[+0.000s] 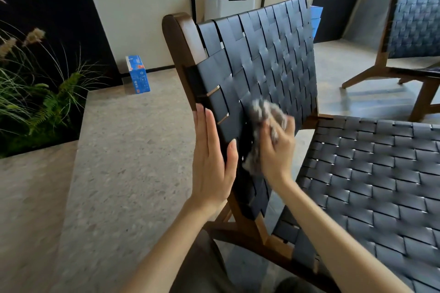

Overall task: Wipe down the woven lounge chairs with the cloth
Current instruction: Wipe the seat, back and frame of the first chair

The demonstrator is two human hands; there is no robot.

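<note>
A lounge chair with a brown wooden frame and dark woven straps fills the middle; its backrest (266, 54) leans away and its seat (371, 173) spreads to the right. My right hand (277, 150) is shut on a crumpled grey cloth (264, 114) pressed against the lower backrest, blurred by motion. My left hand (213, 159) lies flat with fingers together against the backrest's left edge, thumb on the woven front. A second woven chair (414, 28) stands at the far right.
A blue box (138, 74) stands on the speckled stone floor by the wall. A white appliance (229, 1) is behind the backrest. Green ferns and dried grasses (28, 93) fill a planter at the left.
</note>
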